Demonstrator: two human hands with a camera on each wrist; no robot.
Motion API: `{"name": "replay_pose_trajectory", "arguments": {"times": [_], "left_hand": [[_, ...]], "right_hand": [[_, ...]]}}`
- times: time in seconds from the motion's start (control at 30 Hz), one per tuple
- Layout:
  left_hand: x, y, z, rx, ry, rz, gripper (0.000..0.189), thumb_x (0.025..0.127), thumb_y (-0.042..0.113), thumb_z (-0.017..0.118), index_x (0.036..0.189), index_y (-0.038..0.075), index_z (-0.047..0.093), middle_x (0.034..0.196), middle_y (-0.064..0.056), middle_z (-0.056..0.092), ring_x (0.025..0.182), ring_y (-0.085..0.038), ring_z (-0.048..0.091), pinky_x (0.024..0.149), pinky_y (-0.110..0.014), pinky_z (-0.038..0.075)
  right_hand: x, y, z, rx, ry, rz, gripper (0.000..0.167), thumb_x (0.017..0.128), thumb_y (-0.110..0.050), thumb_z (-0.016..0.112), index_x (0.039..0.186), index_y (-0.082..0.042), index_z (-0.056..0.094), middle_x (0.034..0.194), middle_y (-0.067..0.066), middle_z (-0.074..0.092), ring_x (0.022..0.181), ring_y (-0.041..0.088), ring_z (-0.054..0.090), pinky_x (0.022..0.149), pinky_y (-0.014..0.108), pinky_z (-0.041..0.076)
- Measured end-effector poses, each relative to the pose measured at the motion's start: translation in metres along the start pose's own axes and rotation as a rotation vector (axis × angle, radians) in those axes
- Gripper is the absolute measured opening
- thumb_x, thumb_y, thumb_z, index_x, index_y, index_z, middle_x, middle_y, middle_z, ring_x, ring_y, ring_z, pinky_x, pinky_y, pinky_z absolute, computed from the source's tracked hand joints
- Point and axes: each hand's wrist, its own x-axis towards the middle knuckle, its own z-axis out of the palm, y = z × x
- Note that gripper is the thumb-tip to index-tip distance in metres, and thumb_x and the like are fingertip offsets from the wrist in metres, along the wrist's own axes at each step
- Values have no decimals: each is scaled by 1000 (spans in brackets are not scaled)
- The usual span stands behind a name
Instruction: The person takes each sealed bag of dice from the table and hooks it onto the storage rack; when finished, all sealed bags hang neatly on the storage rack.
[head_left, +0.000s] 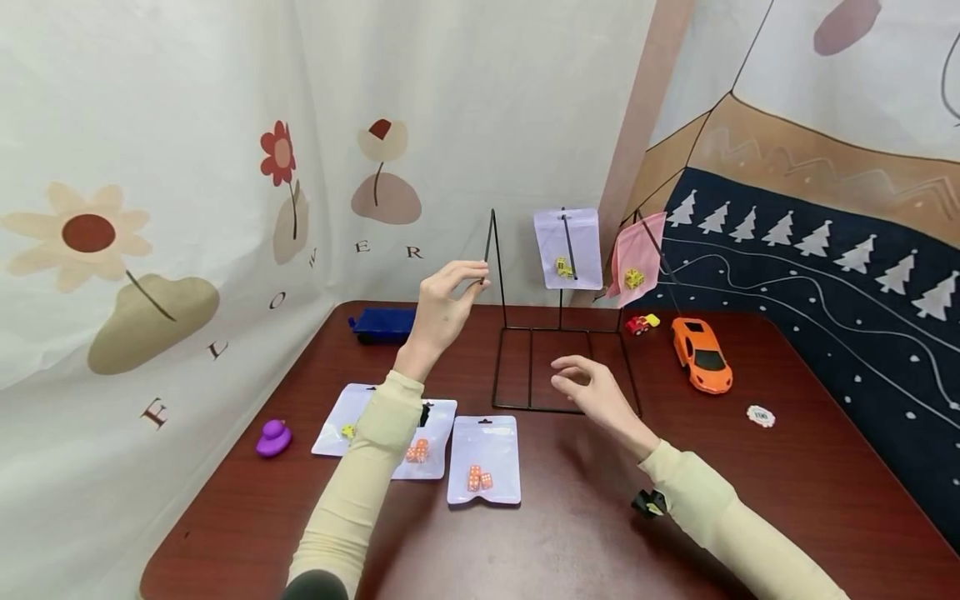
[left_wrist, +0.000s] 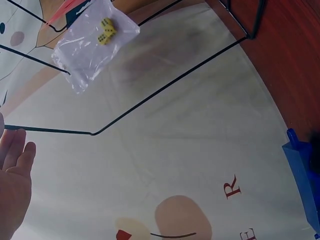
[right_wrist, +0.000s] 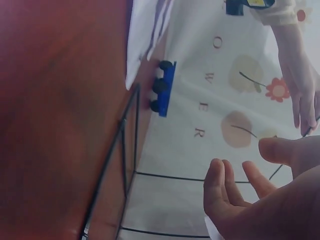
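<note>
My left hand (head_left: 441, 310) pinches the tip of the left prong of a black wire rack (head_left: 499, 275). The left wrist view shows the fingertips at the end of that bent wire (left_wrist: 55, 130). On the middle prong hangs a white pouch (head_left: 550, 242) with yellow dice. A pink pouch (head_left: 649, 237) with yellow dice hangs on the right prong. Over the rack's base hovers my right hand (head_left: 600, 398), fingers loosely bent and holding nothing. Three white pouches lie near the left forearm: one with yellow dice (head_left: 334, 421), two with orange dice (head_left: 442, 417), (head_left: 483, 442).
Left of the pouches sits a purple rubber duck (head_left: 274, 437). A blue toy trailer (head_left: 382, 323) stands at the back left. On the right are an orange toy car (head_left: 702, 357), a small red and yellow toy car (head_left: 641, 323) and a white chip (head_left: 761, 416). Printed curtains enclose the table.
</note>
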Motion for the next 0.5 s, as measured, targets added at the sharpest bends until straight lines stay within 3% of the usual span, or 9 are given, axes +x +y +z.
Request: {"name": "replay_pose_trajectory", "arguments": {"times": [0.1, 0.23, 0.5], "left_hand": [[0, 2, 1, 14, 8, 3, 22, 73, -14, 74, 93, -6, 70, 96, -22, 67, 90, -32, 66, 85, -27, 52], [0, 1, 1, 22, 8, -2, 23, 72, -15, 74, 93, -7, 70, 96, -22, 67, 89, -32, 66, 84, -28, 53], [-2, -2, -1, -16, -12, -37, 19, 81, -4, 72, 100, 0, 71, 103, -13, 68, 96, -23, 65, 87, -26, 51]], "right_hand": [[-7, 3, 4, 23, -37, 19, 24, 91, -11, 65, 114, -4, 63, 102, 16, 65, 89, 32, 64, 75, 50, 55], [-15, 7, 9, 62, -83, 41, 22, 91, -9, 65, 112, -3, 64, 100, 14, 66, 91, 38, 63, 76, 53, 54], [-32, 10, 21, 79, -231, 77, 26, 90, -11, 65, 112, 2, 62, 97, 18, 66, 83, 39, 62, 69, 48, 56]]}}
